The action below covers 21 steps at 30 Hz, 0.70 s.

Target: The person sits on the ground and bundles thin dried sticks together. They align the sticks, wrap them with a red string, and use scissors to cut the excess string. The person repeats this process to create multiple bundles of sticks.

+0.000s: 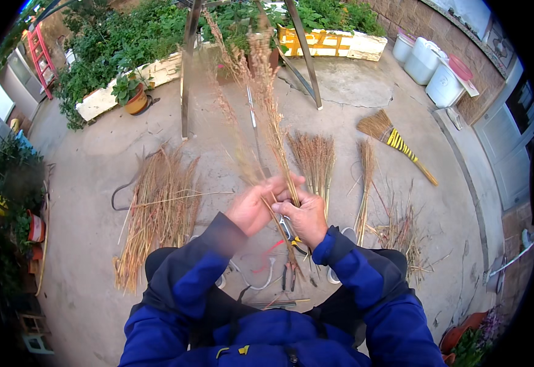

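Note:
My right hand (307, 219) grips the stems of a bundle of dried broomcorn-like stalks (273, 117), their seed heads pointing up and away from me. My left hand (254, 207) is blurred and meets the right one at the fingertips. Between its fingers pass a few thinner loose stalks (277, 218); their upper ends are smeared by motion, and their lower ends slant down past the right thumb. Below the hands, on the concrete, lie pliers (290, 275) with dark and red handles and a yellow-and-black-handled tool (298, 243), partly hidden.
A large stalk pile (159, 211) lies left, with a sickle-like curved tool (119, 195) beside it. Sorted bundles (313, 158) (365, 183), stem scraps (402, 234) and a finished hand broom (395, 140) lie right. A metal frame (187, 78) stands ahead, before planters (335, 43).

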Available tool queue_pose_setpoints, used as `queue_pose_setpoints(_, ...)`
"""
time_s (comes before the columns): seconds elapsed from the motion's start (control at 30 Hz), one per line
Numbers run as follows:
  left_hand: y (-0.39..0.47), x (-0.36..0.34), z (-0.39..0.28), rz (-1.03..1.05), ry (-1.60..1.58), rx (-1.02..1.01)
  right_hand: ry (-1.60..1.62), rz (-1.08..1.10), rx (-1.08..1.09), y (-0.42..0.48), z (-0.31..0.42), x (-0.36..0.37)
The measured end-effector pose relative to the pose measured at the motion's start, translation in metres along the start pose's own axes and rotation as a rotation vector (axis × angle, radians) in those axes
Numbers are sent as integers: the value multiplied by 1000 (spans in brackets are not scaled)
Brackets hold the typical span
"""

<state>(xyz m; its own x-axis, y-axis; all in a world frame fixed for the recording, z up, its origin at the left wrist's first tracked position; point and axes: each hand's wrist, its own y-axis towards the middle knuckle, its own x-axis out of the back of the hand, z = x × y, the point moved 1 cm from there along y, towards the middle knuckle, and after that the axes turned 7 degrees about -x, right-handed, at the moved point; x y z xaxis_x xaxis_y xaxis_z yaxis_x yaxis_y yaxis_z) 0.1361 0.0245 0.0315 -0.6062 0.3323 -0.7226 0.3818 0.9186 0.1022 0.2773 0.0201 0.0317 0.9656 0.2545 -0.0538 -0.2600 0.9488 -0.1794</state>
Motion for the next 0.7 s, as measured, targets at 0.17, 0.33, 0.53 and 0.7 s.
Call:
queue_pose_setpoints(0.17,0,-3,5,-9,28,15,9,68,68,1,-8,3)
queue_pose_setpoints(0.33,4,13,-11,-149,-50,-133,349,83,-226,-1,9,12)
queue_pose_setpoints(0.53,0,32,-24,-369,52,-140,406,190,-240,-3,17,21)
queue_pose_setpoints(0.7,-1,22,-28,-362,161,-120,417,249,-300,-8,19,18)
